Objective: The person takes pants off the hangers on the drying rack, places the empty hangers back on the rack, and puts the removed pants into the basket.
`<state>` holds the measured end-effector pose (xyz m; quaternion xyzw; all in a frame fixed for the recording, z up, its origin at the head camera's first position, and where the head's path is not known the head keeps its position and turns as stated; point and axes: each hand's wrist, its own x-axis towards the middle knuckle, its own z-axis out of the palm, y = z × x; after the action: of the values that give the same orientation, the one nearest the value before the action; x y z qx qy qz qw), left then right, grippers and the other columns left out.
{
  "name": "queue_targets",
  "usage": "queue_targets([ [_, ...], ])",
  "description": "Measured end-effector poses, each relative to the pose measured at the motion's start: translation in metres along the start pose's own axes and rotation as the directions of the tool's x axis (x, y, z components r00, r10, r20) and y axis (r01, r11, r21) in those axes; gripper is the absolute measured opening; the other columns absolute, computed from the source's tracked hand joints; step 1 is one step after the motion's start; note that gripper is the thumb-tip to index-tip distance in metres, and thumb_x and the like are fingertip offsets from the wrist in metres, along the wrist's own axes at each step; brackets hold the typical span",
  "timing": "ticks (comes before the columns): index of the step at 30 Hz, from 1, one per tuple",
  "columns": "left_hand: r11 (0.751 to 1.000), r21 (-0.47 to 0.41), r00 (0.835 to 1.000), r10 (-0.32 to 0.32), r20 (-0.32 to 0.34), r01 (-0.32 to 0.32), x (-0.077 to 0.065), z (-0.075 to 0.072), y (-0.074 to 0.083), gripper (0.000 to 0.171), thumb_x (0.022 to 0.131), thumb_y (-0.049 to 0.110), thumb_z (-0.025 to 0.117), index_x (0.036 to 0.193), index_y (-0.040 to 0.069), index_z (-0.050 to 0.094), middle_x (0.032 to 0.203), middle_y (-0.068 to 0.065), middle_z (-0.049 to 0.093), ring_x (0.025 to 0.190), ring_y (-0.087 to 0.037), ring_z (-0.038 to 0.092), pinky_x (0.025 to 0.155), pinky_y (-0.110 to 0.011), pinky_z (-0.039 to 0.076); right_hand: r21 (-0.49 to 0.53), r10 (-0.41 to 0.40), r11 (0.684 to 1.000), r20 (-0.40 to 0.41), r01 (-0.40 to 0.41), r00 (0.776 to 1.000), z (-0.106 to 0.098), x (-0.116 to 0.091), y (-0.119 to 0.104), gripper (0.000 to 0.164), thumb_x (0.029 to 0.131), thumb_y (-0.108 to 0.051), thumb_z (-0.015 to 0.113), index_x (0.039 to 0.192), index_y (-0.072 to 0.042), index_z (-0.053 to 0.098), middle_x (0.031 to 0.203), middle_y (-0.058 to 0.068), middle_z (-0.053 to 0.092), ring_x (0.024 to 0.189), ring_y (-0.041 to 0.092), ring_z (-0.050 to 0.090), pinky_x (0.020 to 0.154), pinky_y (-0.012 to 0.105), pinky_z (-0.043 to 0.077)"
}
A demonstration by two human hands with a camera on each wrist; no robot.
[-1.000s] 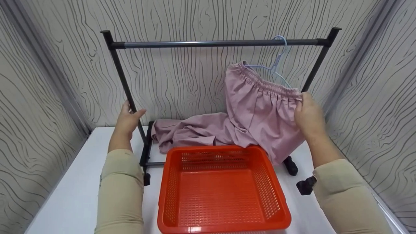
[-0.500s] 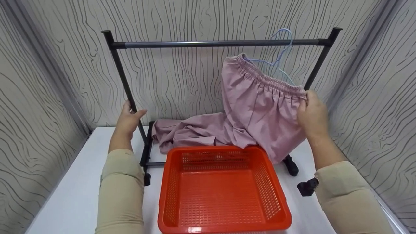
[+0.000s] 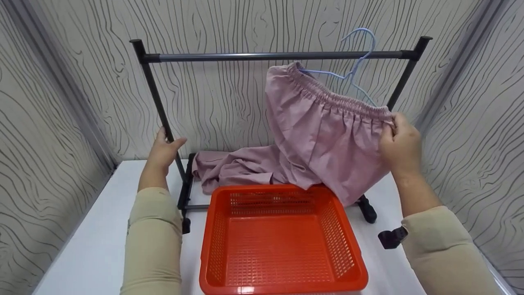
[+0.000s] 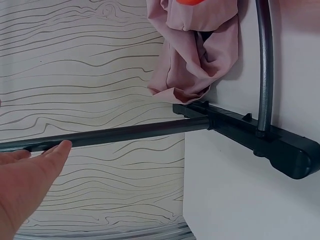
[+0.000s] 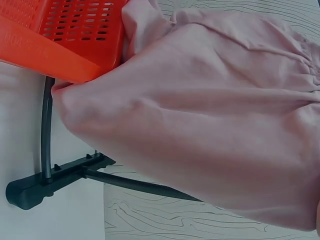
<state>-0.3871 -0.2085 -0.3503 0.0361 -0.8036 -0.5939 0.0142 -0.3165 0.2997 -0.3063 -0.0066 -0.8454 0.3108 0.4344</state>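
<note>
My right hand [image 3: 403,143] pinches the right end of the elastic waistband of pink trousers [image 3: 327,131]. A light blue hanger [image 3: 353,73] runs inside the waistband. Its hook stands higher than the bar of the black clothes rack [image 3: 245,56], with the hook's shank crossing in front of the bar. The trouser legs trail down and lie bunched behind the red basket. My left hand [image 3: 161,150] is at the rack's left post, thumb sticking out and fingers partly behind the post. In the left wrist view, its straight fingers [image 4: 52,157] lie along that post.
A red plastic basket [image 3: 282,187] with perforated sides stands in front of the rack on a white table [image 3: 90,229]. Black rack feet [image 3: 392,238] show at both sides. Wood-patterned walls [image 3: 229,102] enclose the back and sides.
My right hand has moved right and the waistband has risen. The hanger's hook, earlier over the bar, has lifted above it. My left hand has stayed at the post.
</note>
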Motion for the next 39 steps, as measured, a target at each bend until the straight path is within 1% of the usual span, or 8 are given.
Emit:
queue_targets([
  [4,1.0,0.006,1.0,0.001,0.001,-0.001,-0.001,0.0,0.001,0.086,0.091,0.035,0.053,0.145,0.019,-0.012,0.152,-0.01,-0.002,0.138,-0.029,0.003,0.11,-0.043,0.014,0.015,-0.085,0.996,-0.017,0.085,0.996,0.001,-0.002,-0.005,0.018,0.087,-0.011,0.05,0.099,0.0,0.059,0.087,0.021,0.062,0.077,0.034,0.055,0.07,0.044,0.041],
  [9,1.0,0.009,1.0,-0.001,0.006,0.001,-0.001,-0.001,0.002,0.087,0.09,0.036,0.053,0.145,0.018,-0.012,0.152,-0.011,-0.002,0.138,-0.029,0.003,0.11,-0.042,0.014,0.045,-0.182,0.982,0.021,0.181,0.983,0.002,-0.005,-0.014,0.016,0.085,-0.007,0.052,0.097,-0.002,0.06,0.087,0.019,0.063,0.074,0.028,0.054,0.068,0.039,0.04],
  [13,1.0,0.02,1.0,-0.001,0.016,0.001,0.0,-0.001,0.002,0.088,0.09,0.037,0.053,0.145,0.018,-0.013,0.152,-0.011,-0.003,0.138,-0.029,0.003,0.11,-0.042,0.014,0.073,-0.296,0.953,0.032,0.293,0.955,0.002,-0.007,-0.023,0.017,0.081,-0.002,0.053,0.096,0.0,0.061,0.085,0.016,0.063,0.071,0.021,0.05,0.066,0.028,0.037],
  [17,0.999,0.039,1.0,0.001,0.02,-0.002,0.001,-0.002,0.001,0.088,0.091,0.037,0.053,0.145,0.018,-0.013,0.152,-0.012,-0.002,0.138,-0.03,0.002,0.109,-0.042,0.015,0.104,-0.397,0.912,-0.012,0.396,0.918,0.001,-0.008,-0.034,0.016,0.079,0.001,0.054,0.094,0.0,0.062,0.081,0.013,0.063,0.067,0.016,0.048,0.063,0.021,0.036],
  [22,0.999,0.041,1.0,0.001,0.015,-0.001,0.003,-0.002,0.0,0.088,0.09,0.035,0.054,0.145,0.018,-0.013,0.152,-0.012,0.0,0.138,-0.03,0.004,0.109,-0.043,0.017,0.169,-0.444,0.877,-0.079,0.451,0.893,-0.003,-0.008,-0.05,0.016,0.078,0.002,0.054,0.091,-0.001,0.063,0.072,0.009,0.06,0.061,0.009,0.041,0.057,0.019,0.032],
  [25,1.0,0.029,1.0,0.002,0.013,-0.002,0.004,-0.002,0.0,0.088,0.09,0.033,0.054,0.145,0.018,-0.013,0.152,-0.013,0.001,0.138,-0.03,0.006,0.109,-0.042,0.018,0.194,-0.46,0.862,-0.087,0.468,0.883,-0.005,-0.009,-0.057,0.017,0.077,0.002,0.054,0.091,-0.002,0.064,0.075,0.008,0.063,0.063,0.007,0.044,0.06,0.015,0.034],
  [30,0.999,0.04,1.0,-0.003,0.01,0.002,0.002,-0.003,0.0,0.088,0.09,0.034,0.054,0.145,0.018,-0.013,0.152,-0.014,0.002,0.137,-0.031,0.008,0.108,-0.044,0.018,0.205,-0.511,0.839,-0.017,0.503,0.859,-0.005,-0.013,-0.062,0.019,0.077,0.003,0.055,0.093,-0.002,0.063,0.08,0.009,0.064,0.068,0.01,0.049,0.066,0.013,0.038],
  [39,0.997,0.078,0.999,-0.023,0.023,0.021,-0.001,-0.002,-0.002,0.089,0.089,0.039,0.054,0.145,0.02,-0.013,0.152,-0.012,0.001,0.137,-0.032,0.01,0.108,-0.05,0.014,0.204,-0.583,0.809,0.162,0.551,0.796,0.013,-0.03,-0.054,0.019,0.076,0.002,0.058,0.094,-0.005,0.062,0.072,0.005,0.059,0.062,0.012,0.047,0.056,0.028,0.041],
])
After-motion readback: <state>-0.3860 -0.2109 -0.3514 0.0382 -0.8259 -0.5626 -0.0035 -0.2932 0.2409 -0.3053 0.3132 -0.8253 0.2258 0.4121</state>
